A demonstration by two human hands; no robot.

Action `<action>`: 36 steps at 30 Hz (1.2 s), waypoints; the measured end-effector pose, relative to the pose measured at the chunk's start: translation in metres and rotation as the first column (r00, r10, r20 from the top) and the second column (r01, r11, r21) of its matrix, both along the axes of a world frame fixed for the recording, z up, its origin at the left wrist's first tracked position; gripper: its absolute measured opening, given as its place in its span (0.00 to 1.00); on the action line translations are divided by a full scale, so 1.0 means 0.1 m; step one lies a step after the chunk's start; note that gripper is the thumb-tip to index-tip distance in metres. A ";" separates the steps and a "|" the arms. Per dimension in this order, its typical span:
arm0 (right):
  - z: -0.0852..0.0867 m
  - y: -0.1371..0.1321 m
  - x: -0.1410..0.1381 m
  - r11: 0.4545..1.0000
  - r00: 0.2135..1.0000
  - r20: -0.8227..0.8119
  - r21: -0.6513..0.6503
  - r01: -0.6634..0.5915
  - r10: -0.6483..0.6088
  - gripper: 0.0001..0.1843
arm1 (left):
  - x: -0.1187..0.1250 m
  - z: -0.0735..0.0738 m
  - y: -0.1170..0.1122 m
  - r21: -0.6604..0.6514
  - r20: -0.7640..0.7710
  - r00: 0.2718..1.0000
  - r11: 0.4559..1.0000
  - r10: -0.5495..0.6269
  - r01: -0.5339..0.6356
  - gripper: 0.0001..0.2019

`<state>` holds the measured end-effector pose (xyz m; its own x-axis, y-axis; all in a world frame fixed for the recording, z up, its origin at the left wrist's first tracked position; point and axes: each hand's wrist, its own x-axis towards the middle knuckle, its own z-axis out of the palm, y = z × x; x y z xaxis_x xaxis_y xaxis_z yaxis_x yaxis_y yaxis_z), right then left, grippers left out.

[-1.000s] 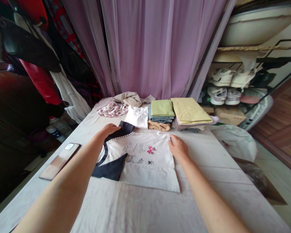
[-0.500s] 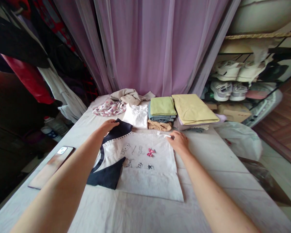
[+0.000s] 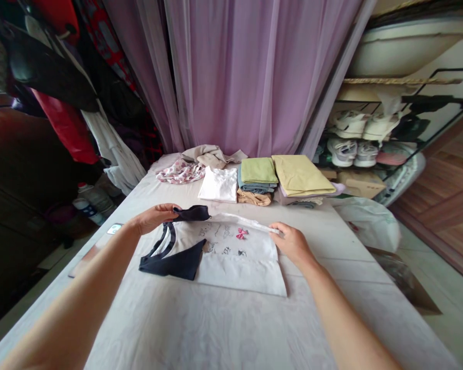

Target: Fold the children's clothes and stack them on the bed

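A shirt (image 3: pixel 239 280) is lying on a pale sheet (image 3: pixel 185 324), its long axis running left to right; the left hand (image 3: pixel 154 218) is gripping the far dark sleeve (image 3: pixel 193 213), the right hand (image 3: pixel 294 243) is pinching the far edge (image 3: pixel 250 221) at its right end.

My left hand (image 3: pixel 156 217), left of the pink bow (image 3: pixel 242 234), is bare. My right hand (image 3: pixel 294 243), right of the bow, is bare also; its fingers (image 3: pixel 279 226) are slender. My left forearm (image 3: pixel 77 295) and right forearm (image 3: pixel 341 298), both nearer me than the bow, are uncovered, smooth-contoured, narrow at the wrist and broader away from the bow. Fingernail detail: too small to read.
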<state>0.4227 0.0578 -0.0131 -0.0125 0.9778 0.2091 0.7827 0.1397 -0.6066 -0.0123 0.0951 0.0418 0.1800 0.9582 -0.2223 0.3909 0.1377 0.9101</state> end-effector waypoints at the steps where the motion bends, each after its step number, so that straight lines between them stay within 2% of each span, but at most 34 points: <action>1: -0.02 -0.07 -0.01 1.000 1.000 0.024 0.015 -0.010 0.010 0.12 | -0.02 -0.03 -0.10 0.006 -0.009 1.000 1.000 -0.005 0.006 0.23; 7: -0.22 -0.33 -0.07 0.990 0.984 0.180 0.138 -0.029 0.003 0.17 | -0.01 -0.15 -0.49 0.036 0.084 0.993 0.996 -0.082 0.080 0.19; 16: -0.25 -0.39 -0.10 0.969 0.960 0.278 0.229 -0.098 0.032 0.18 | 0.10 -0.16 -0.67 0.079 -0.081 0.994 0.994 -0.067 0.073 0.22; 20: -0.23 -0.43 -0.10 0.979 0.941 0.336 0.178 -0.105 0.040 0.20 | 0.11 -0.15 -0.70 0.082 -0.102 0.992 0.993 -0.078 0.087 0.20; 24: -0.07 -0.47 -0.19 0.984 0.918 0.393 0.141 -0.108 0.045 0.28 | 0.09 -0.16 -0.71 0.102 -0.184 0.975 0.984 -0.128 0.148 0.12; 28: 0.07 -0.48 -0.45 0.960 0.898 0.411 0.150 -0.237 0.158 0.27 | 0.08 -0.24 -0.72 0.195 -0.345 0.930 0.960 -0.124 0.200 0.17; 32: -0.01 -0.49 -0.68 0.947 0.833 0.472 -0.013 -0.322 0.289 0.27 | 0.08 -0.36 -0.74 0.248 -0.362 0.923 0.941 -0.129 0.229 0.16; 36: -0.15 -0.51 -0.72 0.948 0.807 0.502 -0.101 -0.301 0.310 0.28 | 0.07 -0.43 -0.78 0.250 -0.322 0.941 0.951 -0.099 0.185 0.19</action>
